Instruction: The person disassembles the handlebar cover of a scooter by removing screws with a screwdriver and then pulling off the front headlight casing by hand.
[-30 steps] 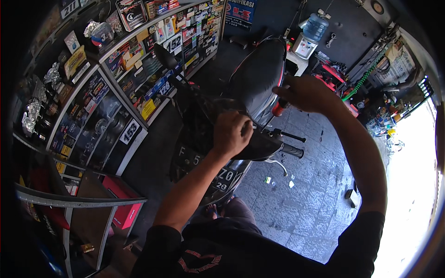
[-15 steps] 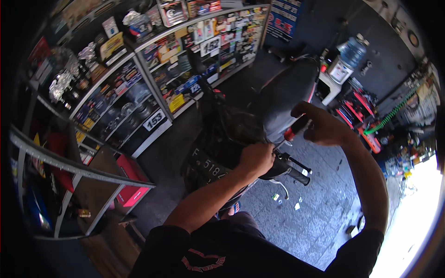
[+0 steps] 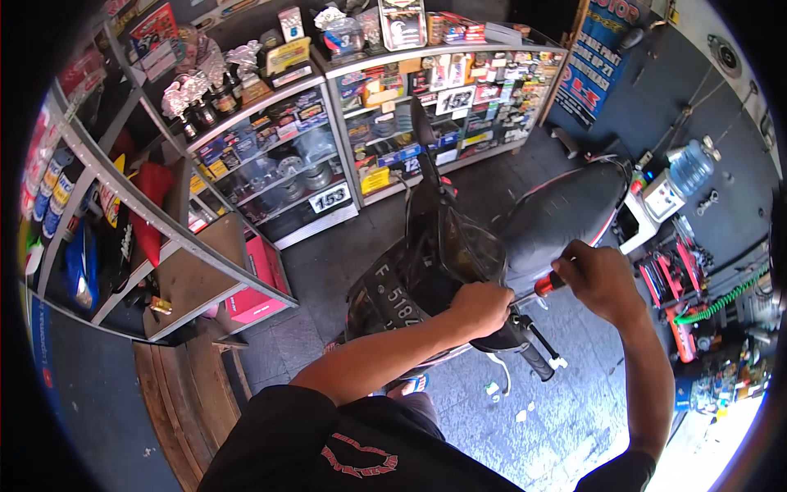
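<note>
A dark scooter (image 3: 451, 271) stands before me, with its seat (image 3: 557, 213) toward the back right and a handlebar grip (image 3: 534, 361) below my hands. My right hand (image 3: 598, 279) is closed on a red-handled screwdriver (image 3: 548, 285) held slanting, its metal shaft reaching down-left toward my left hand. My left hand (image 3: 485, 310) is curled at the front cowl beside the handlebar, fingers pressed round the area by the shaft's end. What exactly those fingers grip is hidden. A mirror (image 3: 422, 127) sticks up on the scooter's left.
Glass display cases (image 3: 344, 205) line the back left. A metal rack (image 3: 180, 230) and a curved wooden bench (image 3: 176, 410) are at left. At right are a water dispenser (image 3: 664, 197), red tool stands (image 3: 672, 279), a coiled green hose (image 3: 713, 303) and a bright floor edge.
The view has swung, so the room sits lower and further right. My right hand has moved down with the screwdriver; my left hand has turned and settled at the shaft's lower end.
</note>
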A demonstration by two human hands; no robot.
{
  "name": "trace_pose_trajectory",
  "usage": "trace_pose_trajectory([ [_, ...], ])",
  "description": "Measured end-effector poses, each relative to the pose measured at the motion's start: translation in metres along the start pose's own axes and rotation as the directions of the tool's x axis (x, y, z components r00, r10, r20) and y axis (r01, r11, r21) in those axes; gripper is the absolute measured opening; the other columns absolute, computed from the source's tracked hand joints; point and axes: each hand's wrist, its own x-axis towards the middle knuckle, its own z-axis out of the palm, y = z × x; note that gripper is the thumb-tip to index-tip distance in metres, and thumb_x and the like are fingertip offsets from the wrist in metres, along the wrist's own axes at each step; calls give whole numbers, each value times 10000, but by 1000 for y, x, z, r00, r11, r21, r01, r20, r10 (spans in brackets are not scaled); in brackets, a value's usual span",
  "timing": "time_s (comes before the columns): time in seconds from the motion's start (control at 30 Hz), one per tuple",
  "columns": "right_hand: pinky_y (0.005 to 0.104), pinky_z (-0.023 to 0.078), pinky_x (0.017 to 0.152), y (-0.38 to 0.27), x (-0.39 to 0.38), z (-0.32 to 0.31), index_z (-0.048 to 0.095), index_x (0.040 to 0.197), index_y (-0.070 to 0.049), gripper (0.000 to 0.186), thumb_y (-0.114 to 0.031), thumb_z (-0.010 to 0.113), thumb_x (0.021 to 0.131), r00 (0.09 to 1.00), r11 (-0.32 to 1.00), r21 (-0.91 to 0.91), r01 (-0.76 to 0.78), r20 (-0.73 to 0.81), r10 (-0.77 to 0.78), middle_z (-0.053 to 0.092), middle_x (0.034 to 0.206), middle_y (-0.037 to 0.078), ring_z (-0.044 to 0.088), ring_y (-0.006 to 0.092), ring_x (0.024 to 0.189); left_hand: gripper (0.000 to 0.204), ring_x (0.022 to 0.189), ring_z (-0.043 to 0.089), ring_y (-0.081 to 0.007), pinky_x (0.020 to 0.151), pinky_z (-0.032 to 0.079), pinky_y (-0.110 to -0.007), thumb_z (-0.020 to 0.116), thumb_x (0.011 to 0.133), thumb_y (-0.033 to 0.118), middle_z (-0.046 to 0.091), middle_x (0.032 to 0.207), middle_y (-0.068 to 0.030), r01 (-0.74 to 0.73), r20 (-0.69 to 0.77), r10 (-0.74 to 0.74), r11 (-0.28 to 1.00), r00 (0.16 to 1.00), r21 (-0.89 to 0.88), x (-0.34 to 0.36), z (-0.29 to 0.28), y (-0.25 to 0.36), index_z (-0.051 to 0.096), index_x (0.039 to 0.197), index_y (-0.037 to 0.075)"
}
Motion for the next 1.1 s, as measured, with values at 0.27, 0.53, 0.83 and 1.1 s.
trace_pose_trajectory([
  [0.27,413,512,725,0,-1,-2,576,1046,-20,253,-146,644,838,998,999,-38,21,-64,-23,720,826,164,695,335,831,244,682,691,-367,602,550,-491,609,871,266,682,730,-182,-17,43,14,997,999,71,0,-1,2,662,997,65],
  [0.53,337,521,735,6,-6,9,578,974,19,248,-32,717,775,987,882,444,155,-102,-122,662,830,134,688,242,788,233,680,696,-354,588,551,-486,611,851,238,687,747,-176,-93,84,87,993,993,67,4,-9,2,670,963,42],
  [0.83,200,439,508,-22,-11,-36,560,1016,-12,183,-51,650,861,838,810,586,-30,-427,340,630,788,44,543,55,595,208,542,680,-268,406,493,-418,593,842,166,668,620,-125,-286,10,289,939,957,190,16,3,-9,592,955,-9],
  [1.1,221,454,533,-92,64,14,562,1055,-9,241,-87,693,869,686,688,725,-43,-479,548,638,811,45,561,65,624,135,499,430,-162,443,371,-354,477,931,119,425,610,-75,-49,68,424,258,903,-965,5,-16,-86,483,820,43],
])
